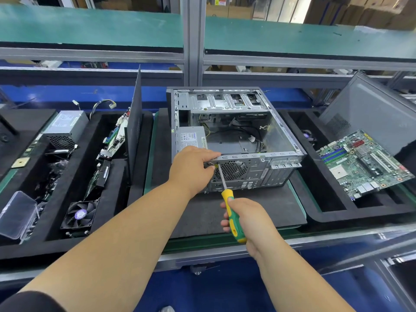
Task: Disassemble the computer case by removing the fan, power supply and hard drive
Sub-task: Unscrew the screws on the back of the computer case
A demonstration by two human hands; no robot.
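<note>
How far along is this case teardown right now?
Done: the motherboard lies out in the right tray. In hand: the right hand drives a screwdriver into a rear screw by the fan grille while the left hand steadies the computer case. Left: the power supply sits inside; no hard drive is visible.

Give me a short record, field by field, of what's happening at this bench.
Workpiece: open grey metal computer case on a dark mat
Left hand: grips the case's rear top edge
Right hand: holds a yellow-and-green-handled screwdriver
Tip: at a screw beside the round fan grille
Still inside: silver box power supply
Right tray: green motherboard
Left tray: loose black fan
</note>
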